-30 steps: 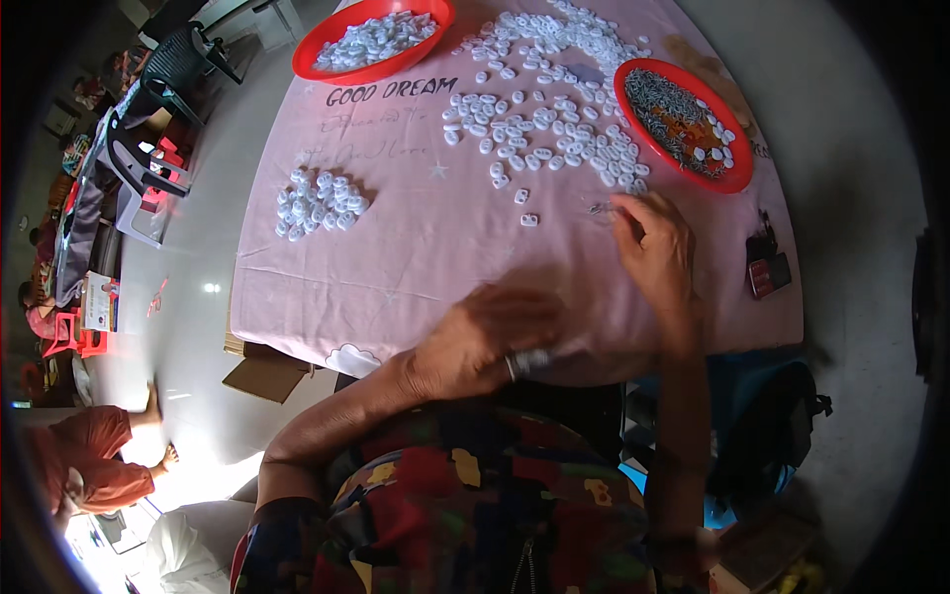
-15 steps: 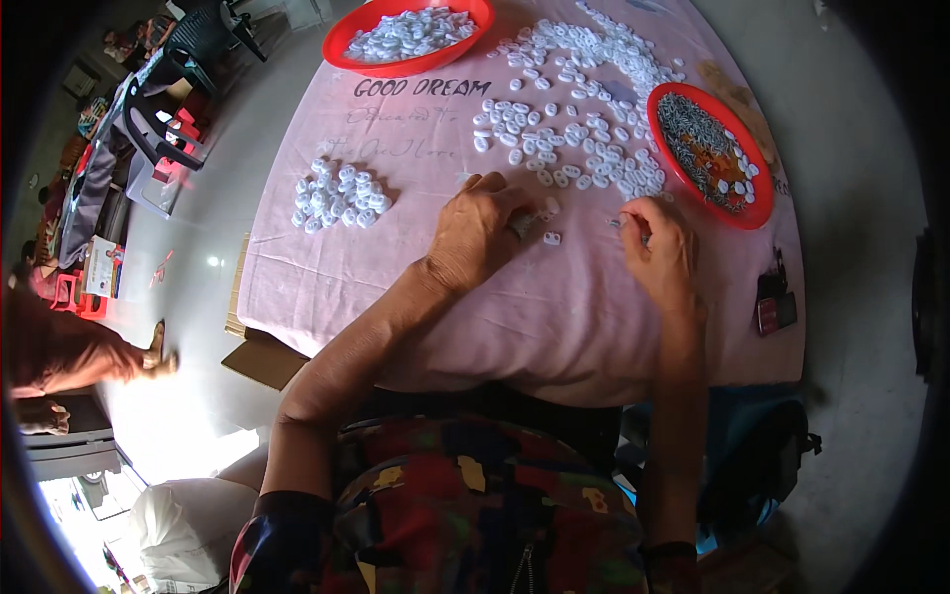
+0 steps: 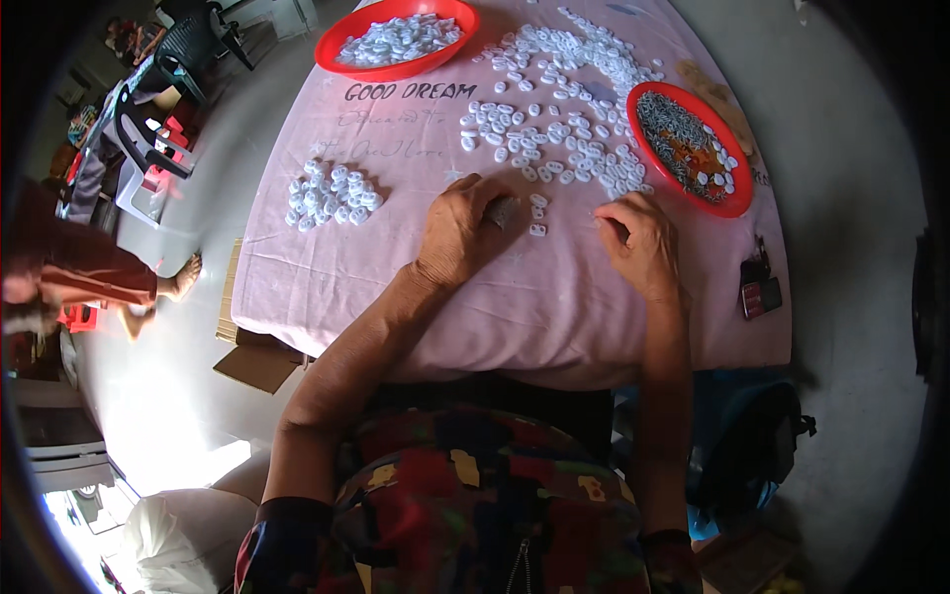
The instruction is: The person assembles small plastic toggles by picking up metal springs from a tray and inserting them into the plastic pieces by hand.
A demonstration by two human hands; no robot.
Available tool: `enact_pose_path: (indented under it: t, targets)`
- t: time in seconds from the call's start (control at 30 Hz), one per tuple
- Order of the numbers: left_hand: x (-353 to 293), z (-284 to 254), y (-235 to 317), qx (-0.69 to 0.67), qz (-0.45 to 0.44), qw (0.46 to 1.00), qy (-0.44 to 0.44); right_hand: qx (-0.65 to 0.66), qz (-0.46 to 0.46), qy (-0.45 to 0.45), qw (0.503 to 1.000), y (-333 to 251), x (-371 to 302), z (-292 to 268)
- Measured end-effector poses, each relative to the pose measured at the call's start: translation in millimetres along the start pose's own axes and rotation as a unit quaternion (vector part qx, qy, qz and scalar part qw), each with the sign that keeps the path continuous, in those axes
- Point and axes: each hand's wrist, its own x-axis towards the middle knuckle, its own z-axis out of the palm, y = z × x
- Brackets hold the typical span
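My left hand (image 3: 458,230) rests on the pink cloth, its fingers curled around a small bunch of grey metal pieces (image 3: 502,211), probably screws. Just right of it, three small white oval plastic pieces (image 3: 537,215) stand in a short column. On their other side is my right hand (image 3: 643,246), thumb and forefinger bent together; whatever is between the tips is too small to make out. Beyond both hands lies a loose spread of white pieces (image 3: 584,153). A red bowl (image 3: 737,206) of grey metal screws, with several white pieces, sits past my right hand.
A separate heap of white pieces (image 3: 333,195) lies left. Another red bowl (image 3: 336,69), full of white pieces, stands at the far left of the pink-covered table (image 3: 396,327). A small dark red object (image 3: 760,295) lies near the right edge. A person's legs (image 3: 99,272) are at left.
My right hand has drawn slightly away from the white pieces, which now show as a column of three. The grey piece at its fingertips no longer shows. The person at left has moved a foot.
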Motion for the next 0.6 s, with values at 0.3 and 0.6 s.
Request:
enact_pose_path:
  t: [0.3,0.6]
  targets:
    - [-1,-2,1,-0.089,-0.062,0.994,0.018,0.070,0.072,0.055,0.993,15,-8,-3]
    - [-8,2,-10,-0.170,-0.127,0.977,-0.031,0.023,0.013,0.047,0.999,12,-18,-18]
